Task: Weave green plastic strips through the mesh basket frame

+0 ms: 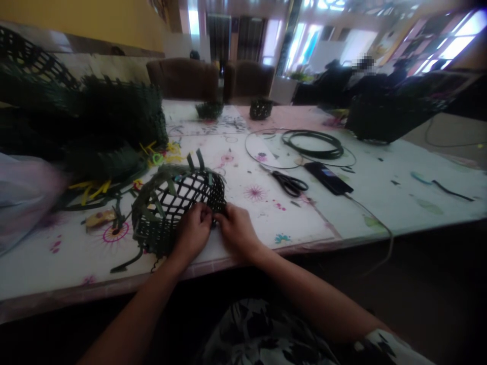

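Observation:
A half-woven basket (178, 208) of dark green plastic strap sits on the table in front of me, its open lattice showing white light through the gaps. Loose strap ends stick up from its top edge. My left hand (194, 230) and my right hand (238, 230) meet at the basket's near side, their fingers pinching the weave. The exact strap between my fingertips is hidden by my fingers. Black-handled scissors (289, 183) and a black phone (327, 177) lie to the right, beyond my reach point.
A coil of dark green strap (314, 144) and a thin wire hoop (272, 149) lie on the flower-printed table cover (254, 213). Large dark green woven pieces (95, 121) pile up at left, beside yellow strips (89, 190) and a plastic bag (23, 195). Seated people (335, 83) are far back.

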A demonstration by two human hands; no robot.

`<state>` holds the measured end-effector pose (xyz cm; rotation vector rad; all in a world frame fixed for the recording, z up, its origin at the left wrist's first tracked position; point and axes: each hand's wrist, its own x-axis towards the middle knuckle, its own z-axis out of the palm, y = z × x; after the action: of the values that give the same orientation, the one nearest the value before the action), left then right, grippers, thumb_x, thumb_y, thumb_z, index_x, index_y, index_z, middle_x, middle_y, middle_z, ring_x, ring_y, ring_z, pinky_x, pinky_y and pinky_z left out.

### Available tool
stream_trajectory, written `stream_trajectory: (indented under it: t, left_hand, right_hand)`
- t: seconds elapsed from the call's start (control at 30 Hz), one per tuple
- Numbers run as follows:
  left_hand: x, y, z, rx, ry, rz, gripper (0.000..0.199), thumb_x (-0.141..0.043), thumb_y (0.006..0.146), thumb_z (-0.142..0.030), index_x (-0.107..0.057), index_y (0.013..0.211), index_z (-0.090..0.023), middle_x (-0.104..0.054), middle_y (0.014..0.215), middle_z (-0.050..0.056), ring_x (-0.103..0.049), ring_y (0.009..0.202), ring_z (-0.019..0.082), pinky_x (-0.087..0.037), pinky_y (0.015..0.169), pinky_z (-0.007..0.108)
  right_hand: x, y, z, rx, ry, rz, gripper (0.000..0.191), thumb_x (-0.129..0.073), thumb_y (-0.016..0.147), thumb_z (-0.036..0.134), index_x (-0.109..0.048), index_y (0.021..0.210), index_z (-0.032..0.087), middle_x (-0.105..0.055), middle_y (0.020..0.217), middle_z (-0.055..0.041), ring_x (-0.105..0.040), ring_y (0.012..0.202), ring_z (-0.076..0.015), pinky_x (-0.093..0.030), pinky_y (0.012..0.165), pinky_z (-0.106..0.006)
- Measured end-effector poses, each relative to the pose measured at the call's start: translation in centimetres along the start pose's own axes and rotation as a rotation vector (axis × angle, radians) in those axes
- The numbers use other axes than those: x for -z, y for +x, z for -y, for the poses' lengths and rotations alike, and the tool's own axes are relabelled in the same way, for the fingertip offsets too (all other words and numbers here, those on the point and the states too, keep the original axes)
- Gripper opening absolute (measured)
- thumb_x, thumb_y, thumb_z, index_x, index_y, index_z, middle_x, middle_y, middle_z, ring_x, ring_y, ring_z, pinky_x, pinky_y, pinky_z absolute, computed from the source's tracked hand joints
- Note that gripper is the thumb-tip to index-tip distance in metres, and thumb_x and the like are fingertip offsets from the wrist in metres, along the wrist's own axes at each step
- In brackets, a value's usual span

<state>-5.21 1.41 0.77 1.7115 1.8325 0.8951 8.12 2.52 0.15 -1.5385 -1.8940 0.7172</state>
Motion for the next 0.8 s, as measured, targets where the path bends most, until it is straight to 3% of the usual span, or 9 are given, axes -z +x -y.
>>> stream_trajectory:
  t: [0.1,0.2,0.3,0.4,0.5,0.63,0.8]
  left_hand:
    - [0.0,0.0,0.0,0.007,-0.002,-0.001,0.008,-0.053,0.084,-0.012,-0.057,0.084,-0.019,-0.063,0.082,0.003,-0.056,0.076,0.019,-0.036,0.067,0.029]
    - [-0.2,0.0,0.1,0.011,-0.018,-0.026,0.007,-0.054,0.084,-0.013,-0.058,0.085,-0.019,-0.062,0.082,0.003,-0.056,0.076,0.019,-0.037,0.067,0.028]
    - [-0.5,0.0,0.3,0.008,-0.021,-0.052,0.005,-0.056,0.083,-0.014,-0.059,0.084,-0.019,-0.062,0.079,0.002,-0.055,0.073,0.018,-0.037,0.066,0.028]
    - [-0.8,0.1,0.5,-0.01,-0.022,-0.064,0.005,-0.057,0.084,-0.015,-0.059,0.082,-0.019,-0.061,0.079,0.002,-0.055,0.073,0.018,-0.037,0.067,0.028]
    - [-0.8,0.1,0.6,-0.025,-0.026,-0.067,0.005,-0.056,0.084,-0.016,-0.06,0.083,-0.019,-0.062,0.079,0.002,-0.055,0.073,0.018,-0.038,0.067,0.028]
    - [-0.7,-0.1,0.6,-0.015,-0.015,-0.112,0.004,-0.057,0.084,-0.017,-0.061,0.083,-0.019,-0.064,0.082,0.004,-0.057,0.076,0.019,-0.039,0.069,0.029]
    - [-0.7,-0.6,0.2,-0.018,0.002,-0.23,0.01,-0.057,0.083,-0.018,-0.064,0.091,-0.017,-0.066,0.089,0.007,-0.061,0.084,0.022,-0.045,0.077,0.033]
  right_hand:
    - [-0.4,0.1,0.5,-0.045,-0.078,-0.033,0.012,-0.057,0.09,0.026,-0.057,0.081,0.017,-0.068,0.085,-0.0114,-0.059,0.081,-0.0221,-0.038,0.071,-0.031]
    - [0.1,0.4,0.2,-0.019,0.017,-0.004,0.014,-0.06,0.089,0.025,-0.057,0.077,0.017,-0.068,0.083,-0.0092,-0.059,0.08,-0.0199,-0.039,0.071,-0.029]
    - [1.6,0.5,-0.7,-0.009,0.296,0.195,0.017,-0.059,0.088,0.025,-0.054,0.073,0.018,-0.062,0.064,-0.0002,-0.057,0.063,-0.0135,-0.04,0.059,-0.024]
    - [2.8,0.2,-1.6,-0.13,0.514,0.394,0.009,-0.054,0.089,0.025,-0.056,0.082,0.019,-0.052,0.05,0.0065,-0.048,0.042,-0.0105,-0.036,0.045,-0.021]
    - [2.9,0.2,-1.7,-0.092,0.493,0.33,0.004,-0.062,0.081,0.02,-0.063,0.084,0.017,-0.057,0.056,0.0052,-0.05,0.048,-0.009,-0.039,0.049,-0.021]
    - [1.9,0.4,-1.1,0.011,0.377,0.183,0.006,-0.066,0.077,0.019,-0.067,0.073,0.014,-0.066,0.069,-0.0005,-0.056,0.067,-0.0114,-0.041,0.06,-0.022]
    - [1.5,0.4,-0.8,-0.006,0.365,0.172,0.011,-0.063,0.078,0.02,-0.069,0.072,0.013,-0.067,0.068,-0.0019,-0.057,0.068,-0.0127,-0.039,0.061,-0.023]
